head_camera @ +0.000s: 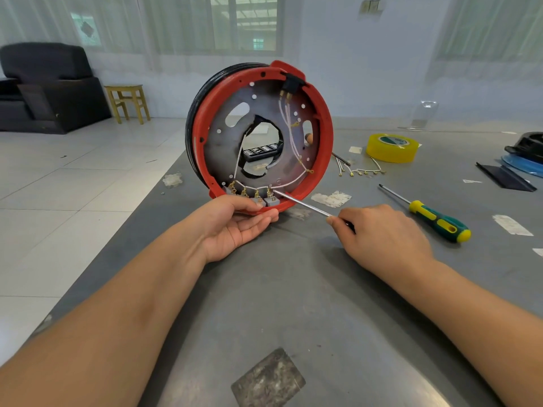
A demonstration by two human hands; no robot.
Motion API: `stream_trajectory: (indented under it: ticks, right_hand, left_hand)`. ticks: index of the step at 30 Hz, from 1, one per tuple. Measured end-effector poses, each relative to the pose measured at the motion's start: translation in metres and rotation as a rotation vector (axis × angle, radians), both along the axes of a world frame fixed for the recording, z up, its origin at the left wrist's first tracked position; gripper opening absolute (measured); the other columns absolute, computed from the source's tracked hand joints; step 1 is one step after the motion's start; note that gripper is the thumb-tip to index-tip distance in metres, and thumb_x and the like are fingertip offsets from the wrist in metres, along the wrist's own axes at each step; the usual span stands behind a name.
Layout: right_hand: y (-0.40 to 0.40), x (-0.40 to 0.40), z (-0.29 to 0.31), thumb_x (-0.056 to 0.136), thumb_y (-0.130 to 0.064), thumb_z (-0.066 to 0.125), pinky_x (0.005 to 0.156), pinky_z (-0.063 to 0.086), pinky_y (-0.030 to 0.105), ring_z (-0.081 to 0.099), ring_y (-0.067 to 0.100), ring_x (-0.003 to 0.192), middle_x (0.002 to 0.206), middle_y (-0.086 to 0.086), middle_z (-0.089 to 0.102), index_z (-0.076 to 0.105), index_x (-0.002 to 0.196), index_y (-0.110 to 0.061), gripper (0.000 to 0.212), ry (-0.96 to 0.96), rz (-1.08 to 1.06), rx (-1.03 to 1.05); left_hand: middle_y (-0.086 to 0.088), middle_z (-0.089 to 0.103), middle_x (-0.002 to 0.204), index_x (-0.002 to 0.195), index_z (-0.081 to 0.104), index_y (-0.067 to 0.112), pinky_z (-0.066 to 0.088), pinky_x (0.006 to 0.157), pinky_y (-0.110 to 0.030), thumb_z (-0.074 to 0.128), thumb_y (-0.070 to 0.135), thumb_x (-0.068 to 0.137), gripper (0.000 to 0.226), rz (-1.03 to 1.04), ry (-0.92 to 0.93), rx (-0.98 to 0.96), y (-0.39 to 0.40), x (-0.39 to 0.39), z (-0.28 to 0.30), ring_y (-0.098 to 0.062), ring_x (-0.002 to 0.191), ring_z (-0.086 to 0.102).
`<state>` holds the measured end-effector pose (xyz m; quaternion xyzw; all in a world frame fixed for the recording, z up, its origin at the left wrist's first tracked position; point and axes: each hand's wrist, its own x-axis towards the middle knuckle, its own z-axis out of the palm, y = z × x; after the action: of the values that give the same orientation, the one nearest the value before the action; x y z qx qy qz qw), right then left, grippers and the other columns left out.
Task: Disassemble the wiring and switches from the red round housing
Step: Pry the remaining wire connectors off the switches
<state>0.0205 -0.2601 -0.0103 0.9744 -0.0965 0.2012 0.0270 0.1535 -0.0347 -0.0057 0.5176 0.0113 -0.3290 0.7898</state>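
The red round housing (324,133) stands on edge on the grey table, its open face toward me. A grey metal plate inside carries white wires (289,183) with brass terminals. Several grey switches (266,201) sit in a row along the bottom rim. My left hand (235,227) grips the housing's lower rim, thumb on top near the switches. My right hand (382,233) holds a thin screwdriver (302,203) whose tip reaches the rightmost switch terminal.
A second screwdriver (437,221) with a green and yellow handle lies to the right. Behind it are loose removed wires (363,171), a yellow tape roll (392,146) and black and blue parts (526,158) at the far right. The table's left edge (117,230) drops to a tiled floor.
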Motion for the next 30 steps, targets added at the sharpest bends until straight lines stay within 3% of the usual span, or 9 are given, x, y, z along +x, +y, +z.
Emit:
stream_trajectory:
  ticks: [6,14,20,23,30]
  right_hand:
    - [0.0,0.003,-0.002,0.102,-0.062,0.032,0.049,0.038,0.029,0.058,0.026,0.068,0.07,-0.008,0.056,0.058,0.083,-0.029,0.047,0.003,-0.02,0.022]
    - [-0.007,-0.001,0.006,0.101,-0.064,0.033,0.054,0.053,0.034,0.061,0.02,0.067,0.07,-0.01,0.061,0.064,0.088,-0.029,0.048,-0.039,0.013,0.009]
    - [-0.001,0.001,0.003,0.102,-0.06,0.032,0.048,0.035,0.03,0.055,0.02,0.062,0.065,-0.008,0.054,0.052,0.078,-0.026,0.045,-0.137,0.079,0.062]
    - [0.003,0.001,0.0,0.102,-0.058,0.034,0.05,0.039,0.035,0.054,0.023,0.063,0.063,-0.007,0.052,0.051,0.078,-0.023,0.045,-0.206,0.119,0.196]
    - [0.004,0.005,0.0,0.102,-0.06,0.03,0.049,0.036,0.035,0.053,0.021,0.061,0.061,-0.006,0.053,0.048,0.077,-0.023,0.048,-0.283,0.064,0.34]
  left_hand:
    - [-0.032,0.076,0.102,0.104,0.066,-0.008,0.066,0.067,-0.032,0.056,-0.011,0.097,0.013,-0.001,0.001,0.012,-0.001,-0.001,-0.001,-0.035,0.087,0.08]
    - [-0.033,0.075,0.107,0.126,0.063,-0.009,0.067,0.069,-0.033,0.057,-0.011,0.097,0.029,-0.001,0.009,-0.007,0.0,0.0,-0.002,-0.036,0.092,0.08]
    - [-0.035,0.074,0.108,0.1,0.071,-0.011,0.066,0.07,-0.032,0.063,-0.008,0.094,0.01,-0.039,-0.017,-0.015,0.003,0.001,-0.003,-0.037,0.095,0.079]
    - [-0.036,0.073,0.111,0.083,0.078,-0.006,0.066,0.069,-0.031,0.066,-0.005,0.092,0.015,-0.058,-0.014,-0.035,0.005,0.002,-0.003,-0.037,0.099,0.079]
    - [-0.035,0.073,0.114,0.088,0.079,-0.003,0.066,0.068,-0.03,0.07,0.0,0.086,0.01,-0.027,0.003,-0.091,0.005,-0.002,0.001,-0.034,0.099,0.079]
